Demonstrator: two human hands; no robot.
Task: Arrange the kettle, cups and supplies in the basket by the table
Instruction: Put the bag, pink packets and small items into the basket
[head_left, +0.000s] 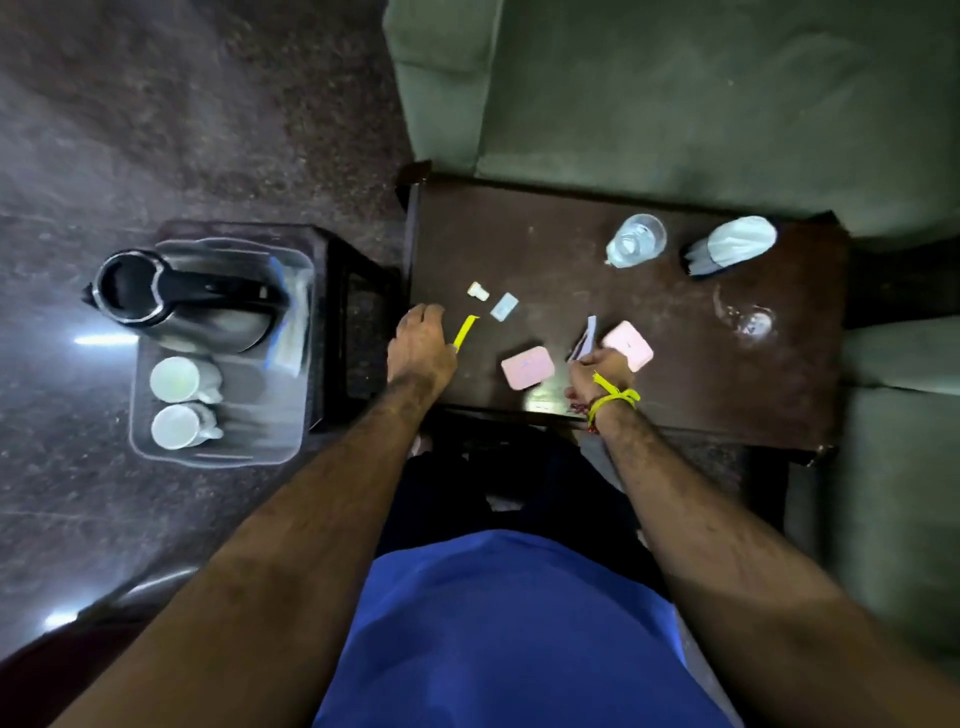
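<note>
1. Dark brown wood makes the table (545, 249), and we stand at its near edge, with a green sofa (701, 93) behind its far edge.
2. Our left hand (421, 345) is at the left edge of the table; its fingers are curled and they pinch a yellow sachet (464, 332), which points toward the middle of the table.
3. Our right hand (597, 366) is near the near edge, curled around a thin white packet (586, 338); a yellow thread (615, 397) is tied on this wrist.
4. Two pink sachets lie by the right hand: the left pink sachet (527, 367) is just beside it, and the right pink sachet (628, 343) touches it.
5. A small white piece (478, 291) and a pale blue sachet (504, 305) lie between the left edge and the middle.
6. Near the far right corner stand a clear glass (636, 241) and a wrapped glass (730, 249).
7. The clear basket (218, 452) sits on the floor, left of the table, beside a dark stool (358, 312).
8. Inside the basket, the kettle (171, 299) fills the far end and two white cups (182, 402) stand at the near end.
</note>
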